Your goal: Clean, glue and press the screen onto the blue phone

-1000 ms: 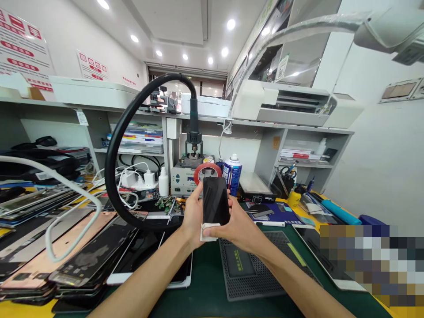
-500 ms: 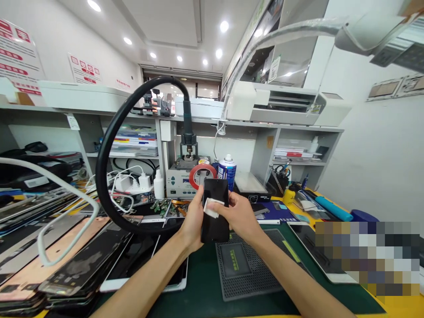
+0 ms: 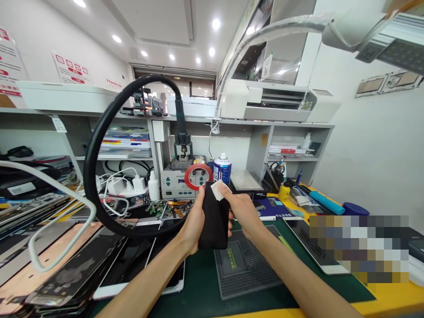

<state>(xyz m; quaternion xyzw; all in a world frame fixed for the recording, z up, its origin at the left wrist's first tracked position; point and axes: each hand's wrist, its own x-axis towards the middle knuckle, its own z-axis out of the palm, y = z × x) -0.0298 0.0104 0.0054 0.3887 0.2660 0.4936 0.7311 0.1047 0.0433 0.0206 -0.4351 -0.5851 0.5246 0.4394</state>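
A black smartphone [image 3: 213,223] is held up over the bench, its dark face toward me. My left hand [image 3: 194,218] grips it along the left edge, thumb on the side and fingertips showing past the right edge. My right hand [image 3: 245,210] pinches a small white wipe [image 3: 218,190] and presses it on the phone's upper right corner. Below the phone lies a grey perforated mat [image 3: 251,265] on a dark green work mat [image 3: 195,296].
To the left are stacked phone screens [image 3: 73,269] and white-framed tablets [image 3: 132,265]. A thick black hose [image 3: 89,168] loops up from the bench. Behind the phone stand a red tape roll [image 3: 188,176], a blue spray can [image 3: 221,167] and a repair station [image 3: 172,182]. Another tablet [image 3: 314,247] lies right.
My right hand has moved the wipe from the middle of the phone up to its upper right corner. The whole view has shifted slightly.
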